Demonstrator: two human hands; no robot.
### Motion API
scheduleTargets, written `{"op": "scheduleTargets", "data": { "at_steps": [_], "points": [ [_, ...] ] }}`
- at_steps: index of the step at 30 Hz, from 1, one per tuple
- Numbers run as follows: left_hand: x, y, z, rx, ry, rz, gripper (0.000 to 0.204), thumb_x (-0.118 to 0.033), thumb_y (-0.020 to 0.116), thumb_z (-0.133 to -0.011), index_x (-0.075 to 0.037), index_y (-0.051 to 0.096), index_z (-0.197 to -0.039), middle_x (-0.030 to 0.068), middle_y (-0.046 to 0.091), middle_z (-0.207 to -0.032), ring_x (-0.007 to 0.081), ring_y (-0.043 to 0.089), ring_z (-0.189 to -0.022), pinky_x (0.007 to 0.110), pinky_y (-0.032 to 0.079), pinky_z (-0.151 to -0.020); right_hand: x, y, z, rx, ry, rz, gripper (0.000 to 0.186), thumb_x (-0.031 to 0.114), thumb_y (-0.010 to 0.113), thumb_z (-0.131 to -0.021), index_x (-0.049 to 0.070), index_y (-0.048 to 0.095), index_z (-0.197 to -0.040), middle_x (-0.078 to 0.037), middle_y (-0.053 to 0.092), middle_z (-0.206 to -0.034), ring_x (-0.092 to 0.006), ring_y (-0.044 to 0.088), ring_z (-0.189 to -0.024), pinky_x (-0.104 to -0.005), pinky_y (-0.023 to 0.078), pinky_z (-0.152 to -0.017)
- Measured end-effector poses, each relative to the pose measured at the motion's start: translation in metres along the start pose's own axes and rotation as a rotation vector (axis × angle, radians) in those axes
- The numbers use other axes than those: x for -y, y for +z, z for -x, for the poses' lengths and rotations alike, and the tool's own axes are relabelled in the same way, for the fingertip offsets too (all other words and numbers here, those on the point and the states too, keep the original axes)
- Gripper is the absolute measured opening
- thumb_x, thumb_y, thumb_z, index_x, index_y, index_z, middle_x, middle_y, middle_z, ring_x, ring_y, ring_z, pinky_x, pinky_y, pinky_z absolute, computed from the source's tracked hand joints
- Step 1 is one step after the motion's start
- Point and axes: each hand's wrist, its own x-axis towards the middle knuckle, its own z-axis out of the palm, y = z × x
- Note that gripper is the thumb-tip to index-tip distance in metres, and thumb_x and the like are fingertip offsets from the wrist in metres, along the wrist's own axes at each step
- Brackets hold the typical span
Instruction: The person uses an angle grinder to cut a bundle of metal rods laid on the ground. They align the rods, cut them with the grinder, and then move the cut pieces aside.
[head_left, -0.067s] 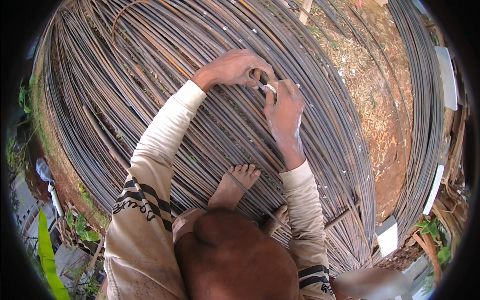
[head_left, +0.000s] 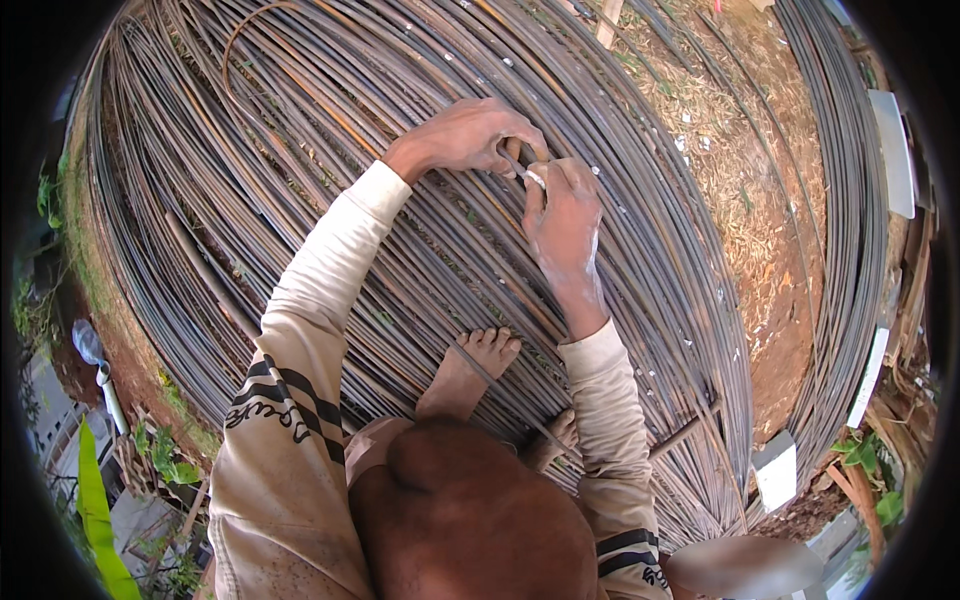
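Observation:
My left hand (head_left: pixel 472 137) is closed, its thumb and fingers curled around a thin grey steel rod (head_left: pixel 510 160); only a short stretch of that rod shows between the fingers. Right beside it, my right hand (head_left: pixel 566 215) pinches a small white piece (head_left: pixel 537 177) against the rod, mostly hidden by the fingers. White powder coats the side of the right hand and wrist. Beneath both hands spreads a wide bed of long steel rebars (head_left: pixel 420 260), some rusty, with white specks on several of them.
My bare foot (head_left: pixel 470 375) stands on the rebars. A rusty bent rod (head_left: pixel 228 65) lies at the upper left. Straw-strewn brown soil (head_left: pixel 745 200) lies to the right, with another rebar bundle (head_left: pixel 850 150) beyond. A white block (head_left: pixel 775 475) sits at the lower right.
My right hand has shifted slightly left, and less of the white piece shows. My left hand has stayed in place.

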Motion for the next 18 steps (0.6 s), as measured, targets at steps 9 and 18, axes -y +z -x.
{"op": "scheduleTargets", "data": {
  "at_steps": [9, 18],
  "points": [
    [-0.008, -0.006, 0.008, 0.044, -0.115, -0.06, 0.053, -0.007, 0.085, -0.077, -0.022, 0.075, -0.126, 0.0037, 0.076, -0.093, 0.0188, 0.069, -0.081, 0.04, 0.056, -0.085, -0.017, -0.117, 0.022, 0.259, 0.046, -0.104, 0.012, 0.001, 0.07, -0.091, 0.0, 0.071, -0.103, -0.016, 0.07, -0.1, -0.0373, 0.068, -0.093, -0.0437, 0.054, -0.083],
    [-0.058, -0.026, -0.017, 0.083, -0.047, -0.209, 0.074, -0.007, 0.088, -0.072, -0.016, 0.062, -0.14, 0.01, 0.068, -0.123, 0.0339, 0.064, -0.107, 0.044, 0.054, -0.092, -0.065, -0.319, 0.164, 0.628, 0.533, 0.242, 0.018, 0.007, 0.065, -0.097, 0.003, 0.059, -0.114, -0.023, 0.069, -0.094, -0.0457, 0.068, -0.091, -0.0537, 0.053, -0.078]
  ]
}}
